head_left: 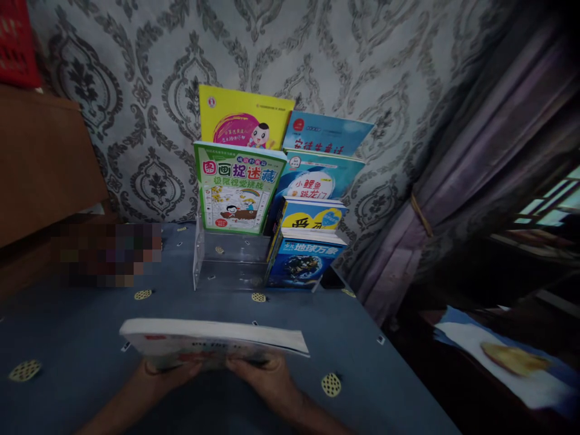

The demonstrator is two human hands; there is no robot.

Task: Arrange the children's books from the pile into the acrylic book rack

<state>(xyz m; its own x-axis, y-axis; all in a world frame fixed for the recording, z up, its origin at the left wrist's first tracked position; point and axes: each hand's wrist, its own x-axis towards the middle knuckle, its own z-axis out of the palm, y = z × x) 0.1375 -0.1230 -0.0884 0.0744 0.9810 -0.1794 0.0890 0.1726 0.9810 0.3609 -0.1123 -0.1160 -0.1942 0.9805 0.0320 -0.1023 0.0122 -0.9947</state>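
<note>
Both hands hold a thick paperback book (212,338) low over the near part of the table, its white page edge facing up and away. My left hand (156,383) grips the lower left of the book, thumb on the cover. My right hand (267,371) grips it further right, thumb also on the cover; the other fingers are mostly hidden beneath. Beyond the book stands a clear tiered rack (231,272). On its left are a green-edged book (238,193) and a yellow book (247,112); on its right, blue books (303,266) stand in several rows.
A dark blue cloth with pineapple prints covers the table (181,302). At the back left lies a blurred-out item (109,251) beside a brown box (40,163) bearing a red basket (18,45). A tied curtain (408,235) hangs at right, near a white-and-blue cloth (502,356).
</note>
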